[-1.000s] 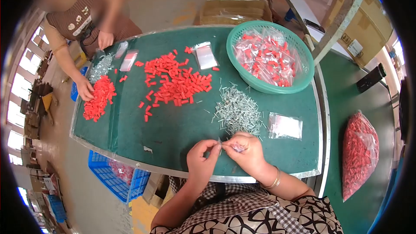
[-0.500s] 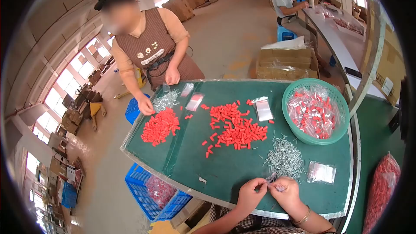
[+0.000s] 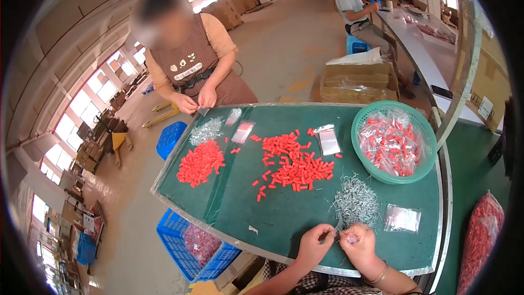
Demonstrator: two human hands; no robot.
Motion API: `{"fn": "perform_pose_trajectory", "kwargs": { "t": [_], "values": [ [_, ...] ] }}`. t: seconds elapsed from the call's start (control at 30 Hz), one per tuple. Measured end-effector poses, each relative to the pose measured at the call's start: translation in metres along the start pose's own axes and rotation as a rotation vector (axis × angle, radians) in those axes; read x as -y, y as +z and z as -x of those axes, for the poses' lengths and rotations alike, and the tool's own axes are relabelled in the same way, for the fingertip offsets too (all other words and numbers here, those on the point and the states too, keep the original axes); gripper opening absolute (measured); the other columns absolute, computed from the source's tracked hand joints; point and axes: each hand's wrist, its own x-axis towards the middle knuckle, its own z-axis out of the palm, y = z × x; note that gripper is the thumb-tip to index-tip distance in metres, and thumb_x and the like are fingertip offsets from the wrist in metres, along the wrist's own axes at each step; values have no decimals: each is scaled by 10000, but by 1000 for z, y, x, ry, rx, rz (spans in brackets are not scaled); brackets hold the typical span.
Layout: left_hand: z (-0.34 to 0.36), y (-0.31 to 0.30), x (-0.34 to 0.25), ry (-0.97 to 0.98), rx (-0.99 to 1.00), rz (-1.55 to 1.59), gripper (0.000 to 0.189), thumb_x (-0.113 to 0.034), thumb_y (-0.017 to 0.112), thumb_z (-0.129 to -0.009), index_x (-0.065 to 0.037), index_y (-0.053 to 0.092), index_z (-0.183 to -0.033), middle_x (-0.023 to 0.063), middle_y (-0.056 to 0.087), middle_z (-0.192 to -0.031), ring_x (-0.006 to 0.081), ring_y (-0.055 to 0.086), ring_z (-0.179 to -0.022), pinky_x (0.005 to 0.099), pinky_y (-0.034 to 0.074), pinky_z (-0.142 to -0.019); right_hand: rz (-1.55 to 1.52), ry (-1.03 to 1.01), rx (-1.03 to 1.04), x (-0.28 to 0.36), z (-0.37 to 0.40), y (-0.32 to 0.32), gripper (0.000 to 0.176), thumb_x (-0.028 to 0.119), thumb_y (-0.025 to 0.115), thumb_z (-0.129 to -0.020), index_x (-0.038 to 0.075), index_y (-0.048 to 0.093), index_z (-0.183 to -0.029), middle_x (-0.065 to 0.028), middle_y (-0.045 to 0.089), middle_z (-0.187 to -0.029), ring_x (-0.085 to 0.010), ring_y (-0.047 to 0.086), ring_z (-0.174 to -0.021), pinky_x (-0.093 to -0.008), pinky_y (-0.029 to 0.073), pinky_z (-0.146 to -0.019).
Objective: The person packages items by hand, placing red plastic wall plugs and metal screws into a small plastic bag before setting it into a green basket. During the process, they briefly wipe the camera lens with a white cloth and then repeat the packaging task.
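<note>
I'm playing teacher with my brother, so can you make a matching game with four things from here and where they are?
1. round green plastic basket
2. heap of thin silver metal pieces
3. blue plastic crate with openwork sides
4. flat black rectangular device

A. on the long white table
B. on the green tabletop, just beyond the right hand
C. lower than the green tabletop
D. around many clear bags

Right pairs: 1-D, 2-B, 3-C, 4-A
</note>
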Motion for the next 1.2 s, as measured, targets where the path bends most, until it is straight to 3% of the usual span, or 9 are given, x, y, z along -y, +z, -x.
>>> {"fn": "perform_pose_trajectory", "kwargs": {
  "t": [0.07,0.17,0.43,0.47,0.53,0.8,1.0,1.1,1.2],
  "values": [
    [3,4,-13,10,6,156,57,-47,646,-875,-8,656,-915,-2,656,-795,41,593,-742,212,480,-657,2,-17,2,3,-1,-1,144,49,736,-690,52,592,-698,-118,585,-671,-291,593,-596,-362,462,-536],
    [0,-1,3,-8,69,-47,71,-43,647,-875,-11,661,-937,2,653,-793,44,593,-746,215,483,-673,-14,-37,7,5,-1,-1,139,56,737,-695,52,599,-717,-117,587,-684,-288,597,-605,-360,470,-545],
    [-5,-1,-3,265,-160,-345,60,14,669,-772,1,615,-796,83,627,-741,127,607,-644,268,490,-605,22,-54,23,3,2,-3,138,52,730,-690,47,604,-747,-114,593,-705,-295,606,-626,-363,486,-564],
    [-6,-2,2,272,-135,-300,131,4,683,-748,-29,629,-862,86,627,-743,188,615,-624,301,501,-589,7,-53,22,3,1,-3,138,51,728,-689,47,602,-746,-113,594,-705,-296,608,-630,-364,487,-565],
    [-8,2,1,174,-84,-24,229,31,668,-766,-33,621,-981,71,625,-752,144,609,-631,279,500,-591,-9,-47,26,3,-1,-4,138,51,726,-687,47,601,-747,-110,595,-705,-297,612,-635,-366,489,-567],
    [-7,-5,-6,150,10,-212,403,90,614,-780,-24,556,-1163,10,583,-800,53,535,-697,214,458,-652,30,-44,76,1,1,-4,182,23,738,-671,50,583,-762,-97,602,-719,-265,618,-649,-343,494,-571],
    [-7,-23,-19,93,85,-163,602,38,621,-793,-69,432,-1354,48,562,-721,103,544,-618,240,468,-603,154,-207,270,18,-18,-19,555,159,817,-631,151,633,-1155,-77,605,-1182,-241,666,-707,-336,550,-598],
    [-4,-31,-27,115,138,-248,667,33,621,-794,-68,379,-1407,53,554,-720,106,547,-621,249,473,-609,260,-267,394,10,-14,-13,654,215,842,-599,165,632,-1217,-72,574,-1265,-215,665,-738,-316,555,-625],
    [-1,-31,-31,77,188,-249,682,30,622,-794,-65,367,-1419,58,556,-723,108,553,-626,257,479,-615,272,-279,385,13,-11,-9,602,214,837,-612,159,648,-1180,-72,592,-1236,-210,672,-747,-309,555,-620]
  ]
}}
